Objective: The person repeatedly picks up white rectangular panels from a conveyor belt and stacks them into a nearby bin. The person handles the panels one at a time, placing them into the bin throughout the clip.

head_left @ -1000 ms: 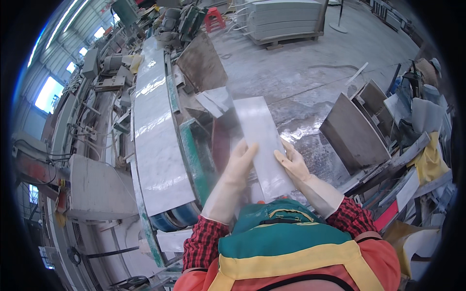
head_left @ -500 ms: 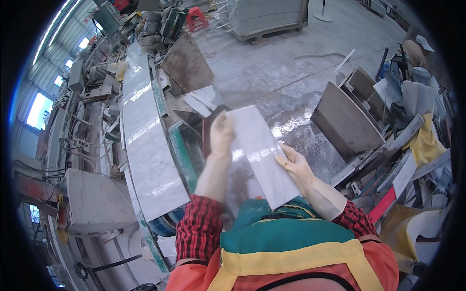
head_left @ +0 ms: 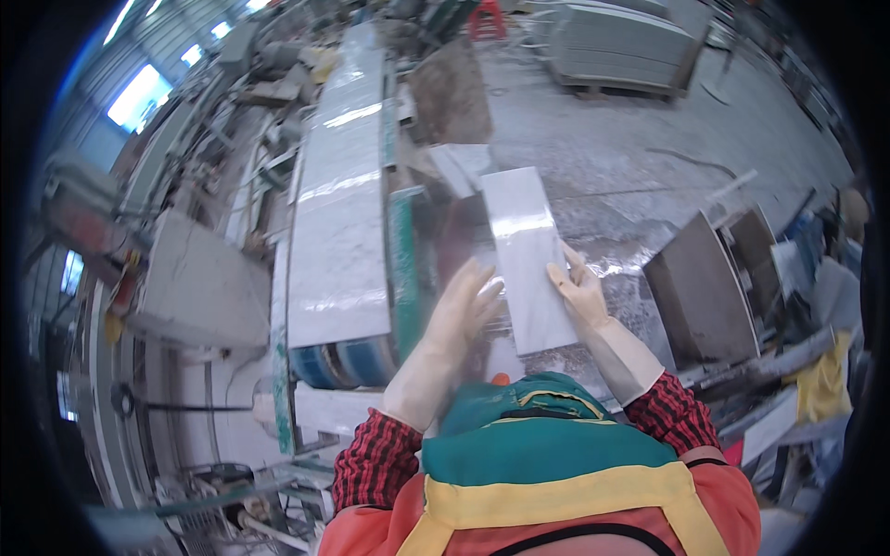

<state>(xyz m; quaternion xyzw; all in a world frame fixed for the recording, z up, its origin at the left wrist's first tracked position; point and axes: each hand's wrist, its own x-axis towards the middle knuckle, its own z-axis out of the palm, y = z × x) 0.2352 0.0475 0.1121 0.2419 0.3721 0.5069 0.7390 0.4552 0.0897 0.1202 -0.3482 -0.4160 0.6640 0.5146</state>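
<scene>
Far left there's a long conveyor with a shiny pale-grey surface (head_left: 338, 232) and a blue roller (head_left: 345, 364) at its near end. Next over, the cream-gloved left hand (head_left: 468, 296) is off the slab's top corner where it was half a second ago; now it's open, lower down by the left edge, can't tell if touching. The glossy white rectangular slab (head_left: 528, 269) has its near end clear of the green apron (head_left: 547, 445) now, while the cream-gloved right hand (head_left: 581, 289) still grips its right edge.

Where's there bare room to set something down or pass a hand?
Floor between the stacked slabs and the white slab looks open. To pass a hand: the wet-looking patch between right hand and brown board. Crowded: far right, yellow cloth and scraps; also between left hand and slab.
</scene>
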